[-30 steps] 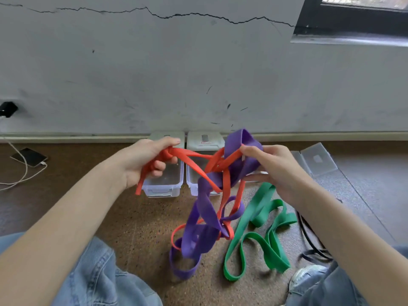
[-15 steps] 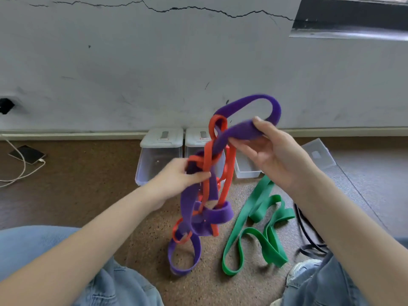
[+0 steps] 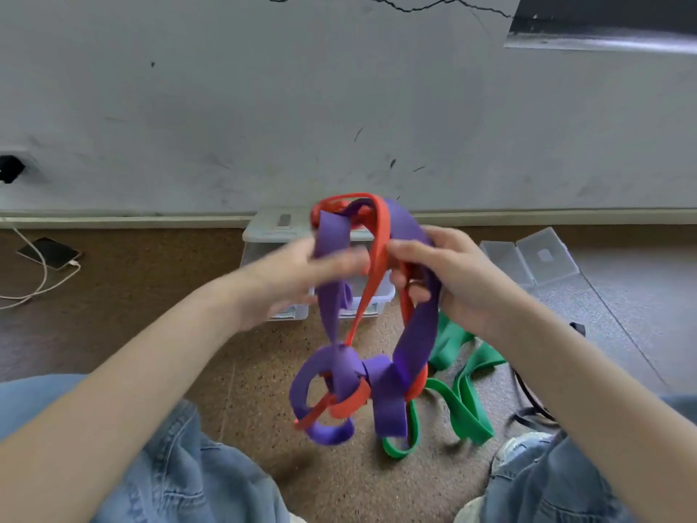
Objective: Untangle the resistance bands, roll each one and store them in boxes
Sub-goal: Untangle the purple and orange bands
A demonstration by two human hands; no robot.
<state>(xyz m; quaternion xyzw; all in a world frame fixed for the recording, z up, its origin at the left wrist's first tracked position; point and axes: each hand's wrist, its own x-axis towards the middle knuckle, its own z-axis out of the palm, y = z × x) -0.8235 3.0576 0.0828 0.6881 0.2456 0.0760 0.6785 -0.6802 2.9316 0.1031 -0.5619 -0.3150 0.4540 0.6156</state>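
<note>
Head view: right hand [image 3: 458, 281] grips purple band [image 3: 418, 334] tangled with orange band [image 3: 377, 258], hanging vertically; left hand [image 3: 298, 281] blurred, grip unclear.

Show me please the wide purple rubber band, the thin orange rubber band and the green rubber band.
Wide purple rubber band [image 3: 416, 334]: head view, broad right strand.
Thin orange rubber band [image 3: 371, 273]: head view, middle strand.
Green rubber band [image 3: 467, 413]: head view, part on floor.

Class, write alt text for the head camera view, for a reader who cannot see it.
A person's right hand grips a tangled purple band and orange band held up above the floor, while the blurred left hand reaches into the tangle. A green band lies on the floor beneath, with clear boxes by the wall.
</note>
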